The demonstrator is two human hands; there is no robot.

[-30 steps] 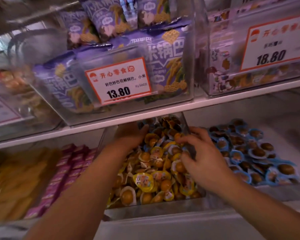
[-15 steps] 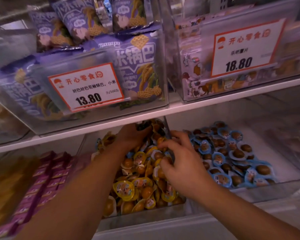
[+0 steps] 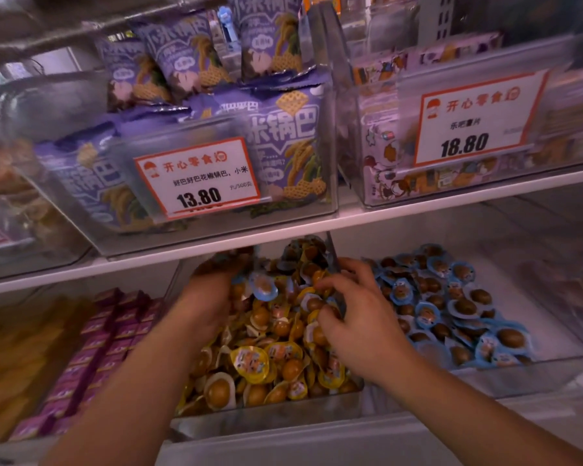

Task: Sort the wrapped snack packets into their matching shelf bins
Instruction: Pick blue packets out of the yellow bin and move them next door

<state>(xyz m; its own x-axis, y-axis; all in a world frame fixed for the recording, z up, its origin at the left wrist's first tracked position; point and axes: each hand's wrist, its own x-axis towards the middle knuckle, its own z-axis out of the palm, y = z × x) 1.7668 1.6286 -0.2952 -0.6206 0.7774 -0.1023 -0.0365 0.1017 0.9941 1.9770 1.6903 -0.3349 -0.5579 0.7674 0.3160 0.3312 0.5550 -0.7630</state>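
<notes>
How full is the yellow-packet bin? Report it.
Nearly full: yellow packets heap across the clear bin, piled above its front wall.

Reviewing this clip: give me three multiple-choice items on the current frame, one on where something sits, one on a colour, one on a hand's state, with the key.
1. Where does the blue-rimmed stray packet lie?
A. In the yellow packet bin, beside the left hand
B. On the upper shelf
C. Among the pink boxes

2. What colour are the rims of the packets in the bin to the right?
A. Green
B. Blue
C. Red

3. What is the right hand doing?
A. Hanging idle outside the shelf
B. Lying flat on the 18.80 price tag
C. Fingers curled down among the yellow packets

Key: 1 A, its blue rim stands out amid yellow ones next to the left hand. 2 B, every rim there shows blue. 3 C, the fingertips bend into the yellow pile; whether they pinch one packet is unclear.
</notes>
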